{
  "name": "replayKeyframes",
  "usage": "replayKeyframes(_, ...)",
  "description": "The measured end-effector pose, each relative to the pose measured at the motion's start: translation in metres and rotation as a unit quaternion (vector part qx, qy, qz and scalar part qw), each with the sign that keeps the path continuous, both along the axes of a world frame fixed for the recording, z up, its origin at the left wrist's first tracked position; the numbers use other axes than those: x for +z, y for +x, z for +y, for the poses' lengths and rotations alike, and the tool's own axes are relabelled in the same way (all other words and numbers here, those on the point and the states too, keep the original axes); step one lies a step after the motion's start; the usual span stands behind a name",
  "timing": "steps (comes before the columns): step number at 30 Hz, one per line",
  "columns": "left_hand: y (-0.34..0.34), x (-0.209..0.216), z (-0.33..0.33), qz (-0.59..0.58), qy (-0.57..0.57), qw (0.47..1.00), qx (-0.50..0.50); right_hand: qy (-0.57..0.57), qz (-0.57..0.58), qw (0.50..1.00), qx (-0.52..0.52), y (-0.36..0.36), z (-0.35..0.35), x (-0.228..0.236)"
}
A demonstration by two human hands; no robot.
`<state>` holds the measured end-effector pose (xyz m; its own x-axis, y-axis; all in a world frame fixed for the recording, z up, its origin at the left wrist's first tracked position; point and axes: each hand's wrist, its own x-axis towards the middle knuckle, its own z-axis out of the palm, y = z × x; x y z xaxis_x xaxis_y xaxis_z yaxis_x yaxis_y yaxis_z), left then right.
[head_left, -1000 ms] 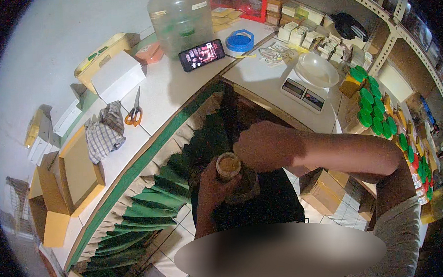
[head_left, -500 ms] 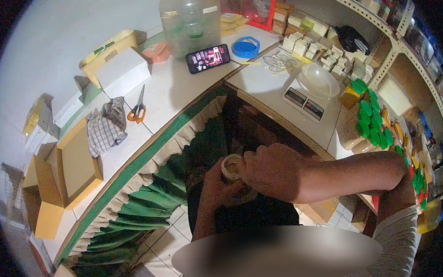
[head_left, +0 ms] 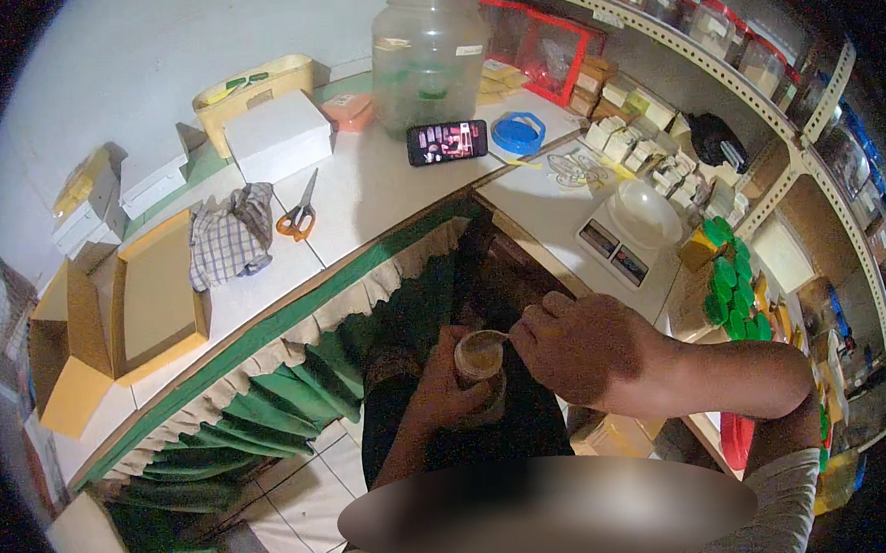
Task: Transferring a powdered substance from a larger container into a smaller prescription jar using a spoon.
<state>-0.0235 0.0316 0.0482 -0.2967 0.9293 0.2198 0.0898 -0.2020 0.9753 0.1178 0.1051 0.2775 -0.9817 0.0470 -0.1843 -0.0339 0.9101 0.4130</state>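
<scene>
My left hand (head_left: 442,387) is wrapped round a small clear jar (head_left: 480,357) above my lap. The jar's round mouth faces up, and light brown contents show inside. At the right of its rim my right hand (head_left: 575,348) is closed, its fingertips pinched on a thin pale piece (head_left: 504,336) that reaches to the mouth. Whether this is a spoon or a strip of seal I cannot tell. Part of the jar's body is hidden by my left fingers.
Orange-handled scissors (head_left: 297,221), a checked cloth (head_left: 232,235) and an open cardboard box (head_left: 158,291) lie on the left counter. A phone (head_left: 447,143) leans against a big clear jar (head_left: 427,67). A scale (head_left: 614,251) and green-lidded jars (head_left: 734,281) stand at right.
My right hand has moved a little right, off the jar's mouth, so the mouth and contents show more. The jar sits slightly lower and further right in the picture; the whole view has shifted.
</scene>
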Motion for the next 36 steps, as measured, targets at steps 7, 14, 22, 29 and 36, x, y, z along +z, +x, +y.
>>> replayKeyframes(7,-0.003,-0.001,0.002,0.034,-0.015,0.999,-0.003,-0.253,-0.010,0.966,-0.047,-0.001,0.035,0.030)
replayKeyframes(14,-0.014,0.033,-0.004,-0.044,0.047,0.994,-0.092,-0.251,0.013,0.968,0.016,-0.001,0.053,0.052)
replayKeyframes(22,0.000,0.055,-0.016,-0.205,0.131,0.966,-0.089,-0.238,-0.034,0.971,-0.006,-0.007,0.047,0.059)
replayKeyframes(29,-0.002,0.064,-0.026,-0.042,0.014,0.999,-0.029,-0.243,-0.042,0.969,0.006,-0.005,0.045,0.042)
replayKeyframes(36,-0.006,0.067,-0.027,0.045,0.022,0.999,0.008,-0.306,-0.055,0.950,0.019,-0.012,0.040,0.046)
